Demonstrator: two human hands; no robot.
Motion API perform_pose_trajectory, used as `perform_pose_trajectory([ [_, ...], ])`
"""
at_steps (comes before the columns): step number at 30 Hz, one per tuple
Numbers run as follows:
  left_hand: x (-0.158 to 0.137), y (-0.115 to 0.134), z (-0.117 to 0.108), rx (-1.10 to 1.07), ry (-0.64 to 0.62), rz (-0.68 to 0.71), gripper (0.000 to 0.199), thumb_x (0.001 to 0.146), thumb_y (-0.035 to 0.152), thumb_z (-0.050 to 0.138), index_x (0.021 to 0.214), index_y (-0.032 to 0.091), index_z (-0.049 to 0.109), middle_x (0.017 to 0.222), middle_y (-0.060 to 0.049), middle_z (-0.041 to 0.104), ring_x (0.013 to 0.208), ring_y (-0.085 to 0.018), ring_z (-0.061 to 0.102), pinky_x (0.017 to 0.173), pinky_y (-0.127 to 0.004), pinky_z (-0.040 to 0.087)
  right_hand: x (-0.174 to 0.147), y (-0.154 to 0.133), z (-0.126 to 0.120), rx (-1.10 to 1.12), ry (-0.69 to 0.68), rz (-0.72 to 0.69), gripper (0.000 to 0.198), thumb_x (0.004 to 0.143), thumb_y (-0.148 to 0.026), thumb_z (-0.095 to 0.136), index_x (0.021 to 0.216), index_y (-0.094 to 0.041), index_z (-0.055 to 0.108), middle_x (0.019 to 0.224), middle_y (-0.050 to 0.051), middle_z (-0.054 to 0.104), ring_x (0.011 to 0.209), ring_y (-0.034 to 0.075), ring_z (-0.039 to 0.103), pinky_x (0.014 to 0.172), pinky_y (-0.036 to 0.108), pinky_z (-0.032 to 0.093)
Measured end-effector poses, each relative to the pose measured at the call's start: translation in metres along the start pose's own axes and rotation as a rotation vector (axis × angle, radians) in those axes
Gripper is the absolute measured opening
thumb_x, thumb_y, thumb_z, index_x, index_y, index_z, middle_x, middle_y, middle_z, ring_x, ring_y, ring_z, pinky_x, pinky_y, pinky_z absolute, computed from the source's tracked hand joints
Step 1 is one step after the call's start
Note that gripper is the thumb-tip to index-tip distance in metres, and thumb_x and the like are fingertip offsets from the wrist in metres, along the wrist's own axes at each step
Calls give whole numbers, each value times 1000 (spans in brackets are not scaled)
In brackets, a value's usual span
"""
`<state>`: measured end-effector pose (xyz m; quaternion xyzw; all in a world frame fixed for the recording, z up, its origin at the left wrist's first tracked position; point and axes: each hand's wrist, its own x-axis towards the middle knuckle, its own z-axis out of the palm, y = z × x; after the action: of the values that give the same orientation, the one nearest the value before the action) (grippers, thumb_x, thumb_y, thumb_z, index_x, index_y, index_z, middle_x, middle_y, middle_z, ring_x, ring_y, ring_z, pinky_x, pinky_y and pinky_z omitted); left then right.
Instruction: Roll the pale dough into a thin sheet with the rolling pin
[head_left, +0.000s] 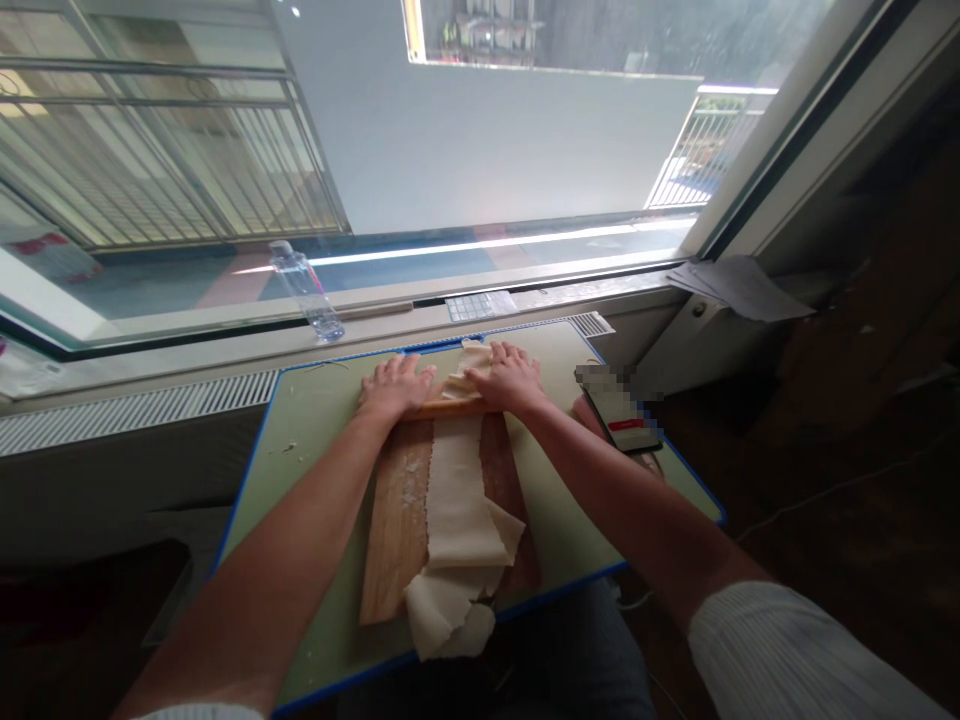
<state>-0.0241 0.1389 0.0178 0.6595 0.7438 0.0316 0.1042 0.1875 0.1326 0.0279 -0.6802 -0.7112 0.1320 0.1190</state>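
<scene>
A wooden rolling pin lies crosswise near the far end of a wooden board. My left hand rests palm down over its left end, fingers stretched forward and apart. Over the right end lies my right hand, palm down, with its fingers extended beside the far part of the dough. A long pale dough sheet passes under the pin. Its far end is bunched between my hands, and its near end is folded and hangs over the board's near edge. White flour marks the board's left side.
The board lies on a pale green table with a blue edge. Right of my right hand is a phone, partly blurred. A clear bottle stands on the windowsill, with papers farther right. A white vent runs below the window.
</scene>
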Motion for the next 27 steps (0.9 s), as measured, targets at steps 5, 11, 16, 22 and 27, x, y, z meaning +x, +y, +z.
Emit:
perform_pose_trajectory([
  [5, -36, 2, -1, 68, -43, 23, 79, 102, 69, 23, 171, 33, 34, 181, -7, 26, 166, -36, 26, 131, -66, 23, -29, -1, 2, -18, -10, 35, 89, 102, -77, 33, 173, -24, 29, 179, 14, 28, 162, 37, 27, 128, 63, 23],
  [11, -94, 3, 1, 125, 54, 81, 69, 107, 57, 19, 168, 33, 40, 179, -7, 32, 164, -32, 31, 131, -64, 24, -79, 0, 6, -121, 82, -42, 74, 107, -57, 32, 168, -17, 40, 174, 16, 38, 158, 40, 32, 127, 67, 19],
  [16, -137, 3, 6, 107, 51, 108, 66, 109, 50, 21, 167, 28, 42, 179, -7, 32, 164, -29, 31, 131, -62, 28, -123, 5, 8, -163, 111, -111, 67, 110, -52, 29, 161, -16, 51, 171, 16, 44, 159, 42, 31, 127, 69, 18],
  [22, -159, -2, 7, 121, 55, 210, 62, 110, 45, 25, 162, 23, 49, 175, -9, 39, 163, -25, 35, 131, -52, 31, -145, 11, 3, -190, 84, -233, 61, 110, -47, 29, 149, -17, 65, 171, 15, 44, 161, 41, 29, 128, 69, 16],
  [27, -136, 5, 5, 62, 63, 178, 63, 107, 42, 31, 166, 27, 43, 178, -5, 34, 165, -24, 31, 133, -53, 29, -119, 9, 0, -169, 57, -265, 63, 108, -47, 35, 166, -27, 45, 178, 7, 31, 164, 37, 25, 128, 67, 20],
])
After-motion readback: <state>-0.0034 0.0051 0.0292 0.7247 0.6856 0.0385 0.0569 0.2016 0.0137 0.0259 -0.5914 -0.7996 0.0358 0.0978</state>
